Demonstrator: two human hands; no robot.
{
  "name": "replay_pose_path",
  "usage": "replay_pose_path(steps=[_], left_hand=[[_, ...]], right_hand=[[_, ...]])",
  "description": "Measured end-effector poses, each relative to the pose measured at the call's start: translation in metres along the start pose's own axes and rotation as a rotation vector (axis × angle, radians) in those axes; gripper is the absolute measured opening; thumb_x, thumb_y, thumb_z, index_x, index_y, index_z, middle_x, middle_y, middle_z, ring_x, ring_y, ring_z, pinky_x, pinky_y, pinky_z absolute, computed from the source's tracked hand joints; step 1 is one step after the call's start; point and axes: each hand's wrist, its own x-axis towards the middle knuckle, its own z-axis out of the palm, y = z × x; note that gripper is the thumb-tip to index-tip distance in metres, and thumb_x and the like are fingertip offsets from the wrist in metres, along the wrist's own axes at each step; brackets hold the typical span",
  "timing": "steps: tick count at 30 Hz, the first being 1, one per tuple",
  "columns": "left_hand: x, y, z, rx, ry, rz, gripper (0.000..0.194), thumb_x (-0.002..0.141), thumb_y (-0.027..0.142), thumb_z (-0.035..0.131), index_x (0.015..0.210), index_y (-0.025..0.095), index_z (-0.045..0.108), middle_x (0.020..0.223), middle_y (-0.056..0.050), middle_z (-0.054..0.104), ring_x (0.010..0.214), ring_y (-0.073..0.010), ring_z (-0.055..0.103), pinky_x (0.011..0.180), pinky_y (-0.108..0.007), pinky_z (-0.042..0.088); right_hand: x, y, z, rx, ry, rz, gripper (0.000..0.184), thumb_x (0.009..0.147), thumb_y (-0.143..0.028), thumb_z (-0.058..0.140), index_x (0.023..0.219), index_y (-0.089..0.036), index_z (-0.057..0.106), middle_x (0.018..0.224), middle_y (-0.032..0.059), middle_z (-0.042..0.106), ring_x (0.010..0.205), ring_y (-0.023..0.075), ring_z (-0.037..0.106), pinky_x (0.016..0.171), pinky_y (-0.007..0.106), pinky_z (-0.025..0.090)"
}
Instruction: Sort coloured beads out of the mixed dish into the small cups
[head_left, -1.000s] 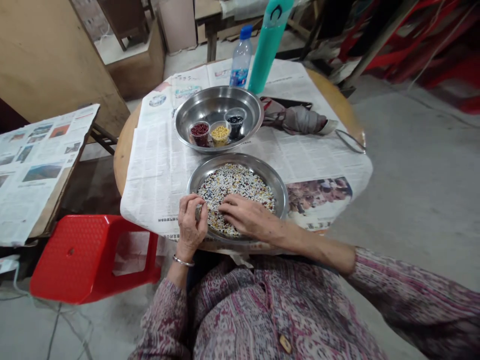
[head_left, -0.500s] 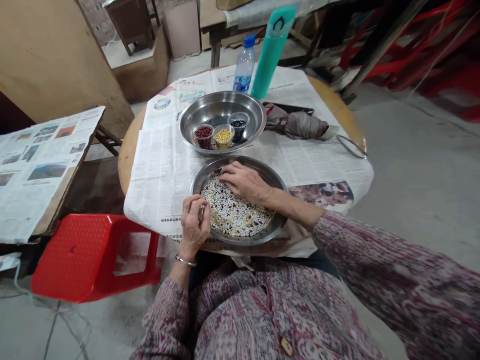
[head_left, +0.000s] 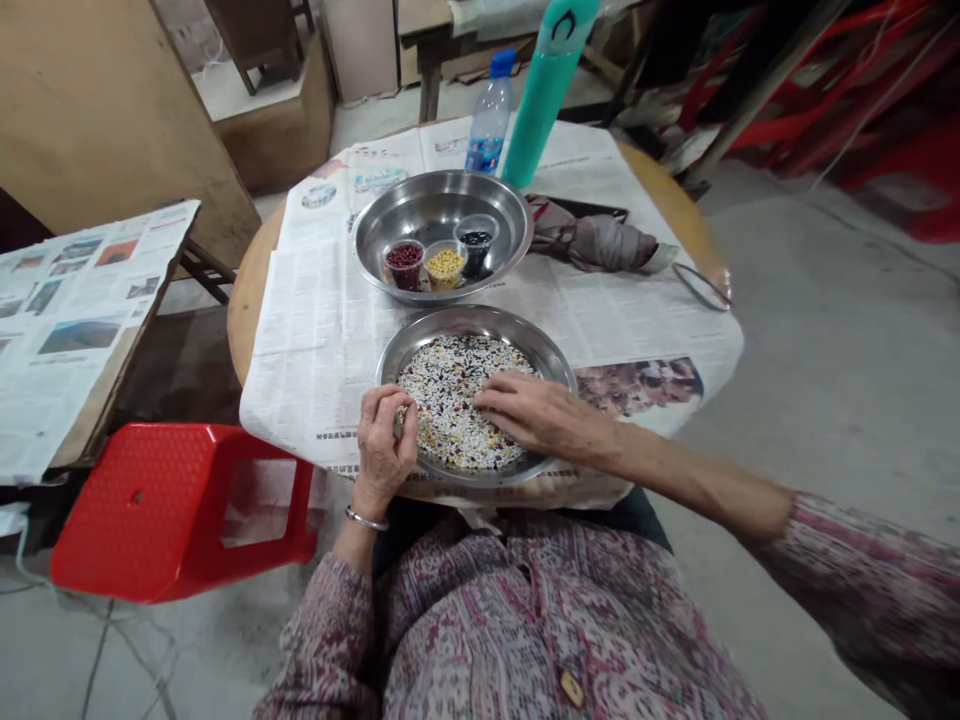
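Note:
A metal basin (head_left: 480,315) at the table's near edge holds a mix of white grains (head_left: 459,400) with scattered dark, red and yellow beans. At its left rim is my left hand (head_left: 384,440), closed, fingers curled over the edge; a bangle circles the wrist. My right hand (head_left: 536,412) reaches in from the right, its slightly bent fingers stretched over the grains and touching them. Its fingertips are partly hidden. Behind, a second metal basin (head_left: 442,190) contains three clear cups: red beans (head_left: 405,262), yellow beans (head_left: 445,268) and black beans (head_left: 477,243).
Newspaper (head_left: 300,340) covers the round table. Toward the back stand a plastic bottle (head_left: 489,115) and a tall teal bottle (head_left: 547,100). A folded umbrella (head_left: 600,240) lies to the right. A red stool (head_left: 150,510) is on the floor at left, beside another newspaper-covered table (head_left: 82,330).
My right hand has moved right and nearer to me across the grains, uncovering their far left part. My left hand keeps its place at the rim. The view has shifted slightly.

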Motion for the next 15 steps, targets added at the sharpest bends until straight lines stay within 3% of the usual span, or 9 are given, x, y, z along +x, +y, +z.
replay_pose_path(steps=[5,8,11,15], left_hand=[[0.000,0.000,0.000,0.006,-0.004,-0.005,0.007,0.099,0.016,0.054,0.101,0.019,0.060,0.103,-0.007,0.062,0.102,-0.0190,0.060,0.093,-0.037,0.052],[0.000,0.001,0.000,0.013,-0.004,-0.008,0.007,0.099,0.015,0.054,0.101,0.018,0.060,0.103,-0.007,0.062,0.102,-0.0188,0.060,0.093,-0.037,0.052],[0.000,0.001,0.000,0.011,-0.003,-0.002,0.007,0.099,0.015,0.054,0.101,0.018,0.060,0.102,-0.007,0.062,0.101,-0.0186,0.059,0.093,-0.036,0.052],[0.000,0.000,0.000,0.011,0.003,0.004,0.006,0.099,0.015,0.055,0.100,0.019,0.060,0.102,-0.007,0.062,0.101,-0.0190,0.060,0.093,-0.037,0.052]], right_hand=[[0.002,-0.041,0.007,0.181,-0.079,-0.057,0.023,0.101,-0.022,0.047,0.114,-0.020,0.066,0.106,0.0089,0.065,0.095,0.0188,0.060,0.083,0.033,0.050],[0.012,-0.050,0.015,0.181,-0.139,-0.098,0.021,0.100,-0.017,0.049,0.105,-0.020,0.069,0.098,0.0068,0.063,0.091,0.0174,0.058,0.078,0.030,0.048],[0.018,-0.038,0.018,0.093,-0.133,-0.080,0.019,0.097,-0.016,0.052,0.099,-0.020,0.070,0.093,0.0067,0.062,0.087,0.0180,0.056,0.075,0.030,0.046],[0.023,0.003,0.010,-0.009,0.006,0.063,0.023,0.097,-0.018,0.050,0.105,-0.022,0.071,0.101,0.0087,0.064,0.094,0.0206,0.059,0.080,0.033,0.050]])
